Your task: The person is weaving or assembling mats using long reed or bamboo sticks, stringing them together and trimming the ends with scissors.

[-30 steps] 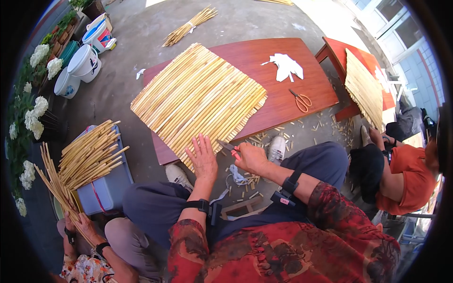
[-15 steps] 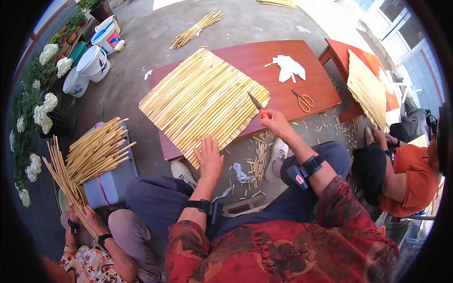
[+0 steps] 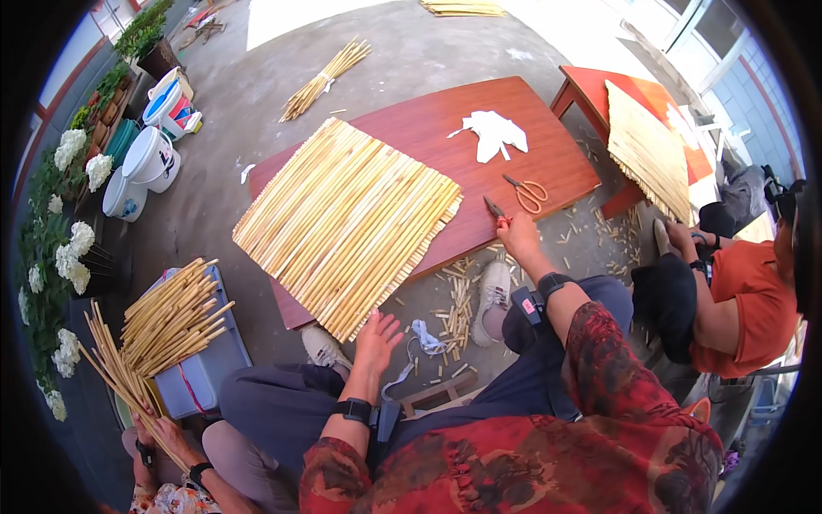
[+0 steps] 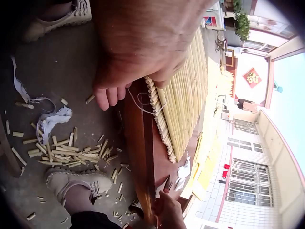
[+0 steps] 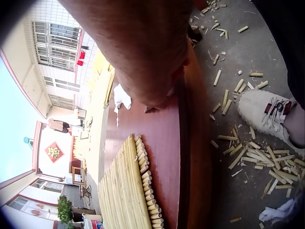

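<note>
Here, stalk mat (image 3: 347, 227): flat on the left part of the tabletop (image 3: 556, 158), its near corner reaching past the near edge; I take it that this brings the corner within easy reach of the seated wearer.
Left hand (image 3: 377, 341): at that corner, fingers spread and relaxed, thumb against the mat's edge; I read it as steadying rather than gripping, though the contact underneath is hidden from me.
Right hand (image 3: 520, 237): curled round the red-handled pliers (image 3: 494, 209) at the near right of the tabletop, held by the handles, presumably so the tip is free; whether the jaws are parted I cannot tell.
Scissors (image 3: 519, 188) and white scrap (image 3: 490, 134): right of the mat, likely set there to be out of its way yet reachable.
Left wrist view: gives me a loose thread (image 4: 151, 113) looping beside the mat's edge, which I cannot make out from the head; whether the fingers hold it is unclear.
Right wrist view: the arm hides the scissors, but the stalk ends (image 5: 148, 191) show up close.
Head view: only here do I get the stalks (image 3: 175, 317) piled on the blue-grey box (image 3: 227, 347) at near left.
</note>
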`<state>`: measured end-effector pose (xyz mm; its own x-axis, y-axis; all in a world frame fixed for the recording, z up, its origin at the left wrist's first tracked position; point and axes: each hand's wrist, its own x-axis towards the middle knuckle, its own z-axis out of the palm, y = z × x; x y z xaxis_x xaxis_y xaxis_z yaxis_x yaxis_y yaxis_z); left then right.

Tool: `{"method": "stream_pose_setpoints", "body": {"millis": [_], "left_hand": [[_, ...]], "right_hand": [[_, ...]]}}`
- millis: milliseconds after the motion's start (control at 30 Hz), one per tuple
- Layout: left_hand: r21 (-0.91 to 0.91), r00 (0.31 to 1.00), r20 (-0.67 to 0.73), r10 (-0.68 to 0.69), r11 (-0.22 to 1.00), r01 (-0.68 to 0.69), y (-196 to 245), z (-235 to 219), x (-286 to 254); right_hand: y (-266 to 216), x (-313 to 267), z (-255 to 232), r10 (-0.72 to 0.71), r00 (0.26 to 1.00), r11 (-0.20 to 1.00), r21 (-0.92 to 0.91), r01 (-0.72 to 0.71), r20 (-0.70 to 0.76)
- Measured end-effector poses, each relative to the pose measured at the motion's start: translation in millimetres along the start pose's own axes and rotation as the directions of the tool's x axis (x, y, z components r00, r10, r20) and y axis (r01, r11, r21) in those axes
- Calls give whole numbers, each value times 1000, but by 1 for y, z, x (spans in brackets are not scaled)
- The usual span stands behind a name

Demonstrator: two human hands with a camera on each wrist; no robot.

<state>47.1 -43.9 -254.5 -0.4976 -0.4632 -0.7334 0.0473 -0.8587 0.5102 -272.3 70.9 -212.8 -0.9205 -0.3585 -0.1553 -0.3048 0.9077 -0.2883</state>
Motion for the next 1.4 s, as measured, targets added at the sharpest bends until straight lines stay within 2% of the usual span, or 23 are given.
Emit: {"method": "stream_pose_setpoints", "body": {"millis": [33, 133, 267, 333, 367, 433, 500, 533, 600, 633, 700, 733, 800, 867, 933, 1000, 1033, 1100, 1133, 1200, 1233, 1333, 1400], "left_hand": [[-165, 998, 2, 56, 985, -55, -2, 1, 3], [-358, 994, -27, 106, 927, -108, -13, 8, 8], [-396, 983, -42, 181, 900, -183, -15, 4, 18], [-453, 982, -61, 177, 872, -185, -8, 9, 13], [-451, 983, -50, 178, 874, -181, -8, 10, 14], [-533, 976, -75, 204, 819, -212, -9, 13, 14], [-555, 972, -49, 230, 803, -219, -7, 16, 12], [-575, 965, -32, 260, 785, -231, -3, 16, 9], [-581, 964, -40, 263, 779, -237, 3, 17, 5], [-597, 963, -54, 266, 764, -245, 7, 18, 3], [-609, 961, -88, 263, 749, -261, 17, 17, 0], [-604, 958, -97, 271, 748, -274, 23, 15, -2], [-492, 939, -90, 332, 805, -332, 34, 12, -7], [-385, 929, -87, 360, 848, -365, 48, 10, -14], [-302, 848, -163, 504, 793, -530, 59, 21, -29], [-345, 830, -147, 538, 759, -553, 68, 21, -44], [-347, 815, -137, 563, 743, -572, 73, 20, -52], [-337, 786, -141, 603, 717, -610, 84, 25, -74], [-332, 782, -140, 608, 715, -615, 87, 23, -85], [-176, 735, -107, 670, 714, -677, 96, 17, -103], [-153, 732, -100, 674, 717, -680, 99, 17, -113], [19, 698, -155, 699, 709, -705, 105, 19, -139], [28, 652, -166, 739, 665, -747, 110, 18, -154]], "right_hand": [[0, -2, 1, -39, 999, 996, -84, 36, -32], [-1, -5, 4, -52, 999, 991, -125, 51, -5], [-6, -15, -4, -53, 998, 990, -132, 49, -26], [-11, -20, -8, -204, 971, 973, -131, 188, -127], [-15, -23, -8, -199, 970, 975, -132, 182, -136], [-33, -37, -9, -539, 831, 839, 1, 544, -134], [-51, -58, 1, -551, 814, 806, 371, 462, 184], [-59, -71, 6, -557, 808, 801, 380, 463, 193], [-73, -94, 13, -611, 710, 754, 531, 386, 352], [-80, -102, 16, -619, 702, 746, 543, 386, 351], [-93, -116, 18, -749, 650, 609, 515, 603, 125], [-101, -118, 18, -755, 645, 600, 525, 603, 123], [-114, -123, 17, -597, 682, 745, 607, 277, 422], [-119, -135, 25, -591, 677, 743, 622, 245, 440], [-120, -142, 36, -580, 679, 745, 630, 218, 451], [-123, -151, 50, -549, 737, 595, 803, 14, 394], [-128, -154, 57, -558, 733, 586, 810, 15, 390], [-133, -162, 65, -665, 630, 447, 890, -93, 400], [-137, -175, 47, -669, 630, 440, 893, -93, 395], [-139, -202, 10, -622, 377, 447, 707, -548, 686], [-137, -211, 9, -654, 314, 422, 676, -604, 688], [-139, -231, 0, -653, 204, 564, 648, -512, 730], [-138, -244, -19, -643, 187, 605, 642, -471, 743]]}}
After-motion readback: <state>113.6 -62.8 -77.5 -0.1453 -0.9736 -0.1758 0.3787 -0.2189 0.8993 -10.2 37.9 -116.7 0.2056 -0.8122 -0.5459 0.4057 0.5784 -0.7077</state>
